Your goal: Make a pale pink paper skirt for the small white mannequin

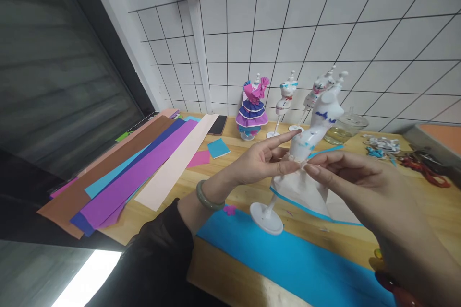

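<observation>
A small white dress-form mannequin [317, 117] leans to the right, its round base [267, 218] tilted above the table. Around its lower body hangs a white paper skirt [298, 192] with a blue edge, its top gathered into folds. My left hand [264, 158] is closed at the skirt's gathered top, thumb in front and index finger along the mannequin's hip. From the other side, my right hand [345, 172] pinches the gathered paper between thumb and index finger. The paper's loose end runs behind my right hand. Blue and purple marks show on the mannequin's body.
Several coloured paper strips [144, 168] lie at the left. A blue sheet [288, 259] spans the front. Behind stand a dressed mannequin [252, 110], two bare ones [287, 93], a phone [217, 125] and a glass bowl [344, 127]. Red-handled scissors [428, 172] lie right.
</observation>
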The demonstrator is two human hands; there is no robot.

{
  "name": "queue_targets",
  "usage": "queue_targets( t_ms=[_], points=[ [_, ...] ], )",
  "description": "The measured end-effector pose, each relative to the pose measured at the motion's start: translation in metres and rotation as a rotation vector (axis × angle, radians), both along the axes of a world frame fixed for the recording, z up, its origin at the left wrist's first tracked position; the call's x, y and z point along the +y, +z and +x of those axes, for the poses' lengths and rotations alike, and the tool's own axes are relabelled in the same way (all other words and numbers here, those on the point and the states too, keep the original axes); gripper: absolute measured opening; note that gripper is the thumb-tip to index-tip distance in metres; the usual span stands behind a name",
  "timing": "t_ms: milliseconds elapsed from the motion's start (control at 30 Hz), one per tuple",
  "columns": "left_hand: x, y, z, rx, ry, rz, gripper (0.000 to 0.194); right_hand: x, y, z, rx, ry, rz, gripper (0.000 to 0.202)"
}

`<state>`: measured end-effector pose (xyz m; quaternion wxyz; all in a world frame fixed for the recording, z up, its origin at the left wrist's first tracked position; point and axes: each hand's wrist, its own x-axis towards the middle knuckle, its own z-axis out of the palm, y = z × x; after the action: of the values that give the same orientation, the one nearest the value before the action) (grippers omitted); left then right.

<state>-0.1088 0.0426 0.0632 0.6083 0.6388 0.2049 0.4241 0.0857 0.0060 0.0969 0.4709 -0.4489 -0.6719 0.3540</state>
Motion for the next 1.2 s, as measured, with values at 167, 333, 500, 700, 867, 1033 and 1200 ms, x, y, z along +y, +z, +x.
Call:
queue_targets(
  t_ms=[167,333,500,700,867,1033,1200],
  points=[
    [-0.003,0.003,0.001,0.036,0.010,-0.013,0.082,0.001,0.000,-0.001,0.023,0.001,-0.009,0.019],
    [-0.004,0.003,0.001,0.049,0.016,-0.022,0.081,0.002,0.000,-0.002,0.029,-0.011,-0.009,0.020],
    [-0.002,0.001,0.002,0.005,-0.006,-0.006,0.085,0.001,0.002,-0.003,0.016,-0.022,-0.032,0.024],
    [-0.005,0.005,0.005,-0.005,-0.018,0.033,0.061,0.006,-0.003,0.000,0.067,-0.036,-0.067,0.029],
    [-0.005,0.007,0.005,-0.026,-0.079,0.038,0.060,0.014,-0.009,0.003,0.190,0.034,-0.072,0.052],
    [-0.004,0.006,0.004,-0.043,-0.079,0.013,0.061,0.013,-0.007,0.003,0.136,0.063,-0.106,0.058],
    [-0.004,0.005,0.005,-0.037,-0.089,0.003,0.062,0.011,-0.005,0.004,0.089,0.032,-0.140,0.064]
  ],
)
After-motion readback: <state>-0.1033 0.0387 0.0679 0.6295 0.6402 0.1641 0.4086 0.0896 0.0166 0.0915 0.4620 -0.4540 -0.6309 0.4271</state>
